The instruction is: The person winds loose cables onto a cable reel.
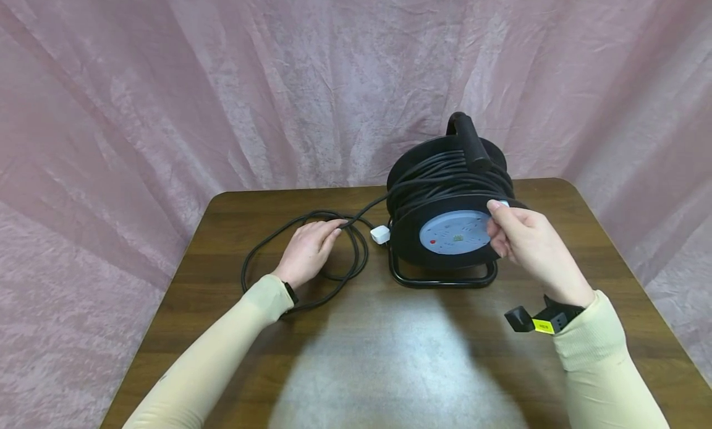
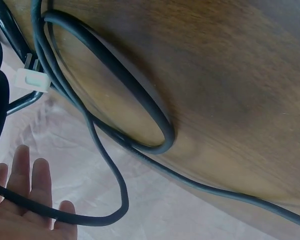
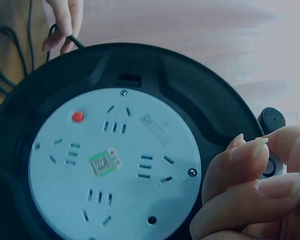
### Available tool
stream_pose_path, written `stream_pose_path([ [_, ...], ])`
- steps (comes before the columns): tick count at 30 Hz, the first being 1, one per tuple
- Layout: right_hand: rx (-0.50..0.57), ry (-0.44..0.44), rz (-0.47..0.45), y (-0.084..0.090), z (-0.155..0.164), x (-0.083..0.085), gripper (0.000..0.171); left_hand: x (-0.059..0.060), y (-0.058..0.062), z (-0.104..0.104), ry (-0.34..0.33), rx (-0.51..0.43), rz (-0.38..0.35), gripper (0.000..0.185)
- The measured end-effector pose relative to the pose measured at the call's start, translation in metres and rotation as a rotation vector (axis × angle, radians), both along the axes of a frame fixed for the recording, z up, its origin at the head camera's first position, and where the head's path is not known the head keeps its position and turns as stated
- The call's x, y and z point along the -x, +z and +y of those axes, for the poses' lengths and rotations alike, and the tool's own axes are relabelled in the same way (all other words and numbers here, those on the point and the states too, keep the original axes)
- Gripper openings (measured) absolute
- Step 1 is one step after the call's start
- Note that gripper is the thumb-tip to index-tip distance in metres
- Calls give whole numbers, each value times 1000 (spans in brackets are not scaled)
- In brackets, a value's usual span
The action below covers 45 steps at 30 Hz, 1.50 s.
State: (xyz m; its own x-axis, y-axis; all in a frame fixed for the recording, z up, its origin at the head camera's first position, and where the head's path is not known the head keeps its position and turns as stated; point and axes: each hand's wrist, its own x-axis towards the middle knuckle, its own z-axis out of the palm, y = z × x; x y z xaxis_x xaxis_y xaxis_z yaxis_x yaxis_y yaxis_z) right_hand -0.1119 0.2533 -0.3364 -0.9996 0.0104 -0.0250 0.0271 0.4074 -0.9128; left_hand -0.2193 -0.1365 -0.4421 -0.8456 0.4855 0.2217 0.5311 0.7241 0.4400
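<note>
A black cable reel (image 1: pixel 405 236) stands upright on its tube frame, with a pale blue socket panel (image 3: pixel 125 145) facing forward. My left hand (image 1: pixel 308 250), left of the reel, holds the black cable (image 2: pixel 85 218) between thumb and fingers. From there the cable runs up to the drum, where many turns are wound. My right hand (image 1: pixel 528 237) is at the right edge of the reel's front disc, its fingers curled around a small grey crank knob (image 3: pixel 274 167), mostly hidden by them. The white plug (image 1: pixel 381 234) lies beside the reel's left side.
Loose loops of cable (image 1: pixel 356 265) lie on the wooden table (image 1: pixel 356 367) around my left hand. The reel's black carrying handle (image 1: pixel 473 146) rises above the drum. A pink curtain (image 1: pixel 311 89) hangs behind the table.
</note>
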Motion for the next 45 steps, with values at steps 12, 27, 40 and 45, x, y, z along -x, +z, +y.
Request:
stream_pose_path([
  [12,-14,-34,-3,-11,16,-4,58,-2,3,4,-17,-4,18,40],
  [27,-81,-81,-68,-23,31,-10,61,0,10,14,-39,20,0,36],
  [40,-59,-92,-108,-37,39,-12,61,3,12,19,-62,10,16,37],
  [45,-67,-95,-109,-42,41,-12,60,4,14,21,-59,13,20,37],
])
